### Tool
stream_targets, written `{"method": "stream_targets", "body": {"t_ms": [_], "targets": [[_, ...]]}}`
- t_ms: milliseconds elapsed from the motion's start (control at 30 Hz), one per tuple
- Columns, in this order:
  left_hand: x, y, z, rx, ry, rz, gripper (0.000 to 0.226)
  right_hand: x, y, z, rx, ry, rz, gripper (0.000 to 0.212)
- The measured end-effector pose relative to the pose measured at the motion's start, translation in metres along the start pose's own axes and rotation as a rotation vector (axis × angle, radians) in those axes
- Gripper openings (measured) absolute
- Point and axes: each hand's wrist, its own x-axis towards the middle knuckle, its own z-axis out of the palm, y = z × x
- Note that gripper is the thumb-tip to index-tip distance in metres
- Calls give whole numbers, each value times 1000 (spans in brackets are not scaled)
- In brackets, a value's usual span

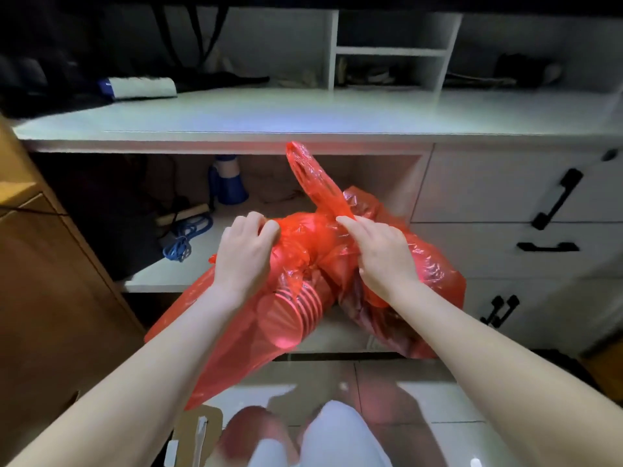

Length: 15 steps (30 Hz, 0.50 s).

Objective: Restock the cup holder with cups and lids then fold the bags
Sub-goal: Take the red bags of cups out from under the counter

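A red translucent plastic bag (215, 332) hangs in front of the open cabinet, knotted at its top. A stack of cups (296, 308) shows through the plastic below the knot. My left hand (244, 251) grips the bunched plastic left of the knot. My right hand (381, 251) pinches the plastic at the base of a bag handle (310, 173), which sticks up and to the left. A second bulge of red plastic (428, 264) lies to the right, its contents unclear.
A white counter (303, 116) runs across the back with a shelf unit (387, 52) on it. Below, the open cabinet holds a blue megaphone (226, 183) and a blue cable (185, 237). Drawers with black handles (556, 200) stand at right, a cardboard box (50, 281) at left.
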Motion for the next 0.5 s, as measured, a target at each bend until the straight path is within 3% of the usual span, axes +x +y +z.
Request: {"method": "stream_targets", "body": {"t_ms": [333, 500], "targets": [[39, 34, -130, 6, 373, 106, 25, -16, -42, -141, 17, 364, -122, 55], [89, 43, -188, -2, 532, 96, 18, 5, -47, -208, 118, 605, -182, 47]]}}
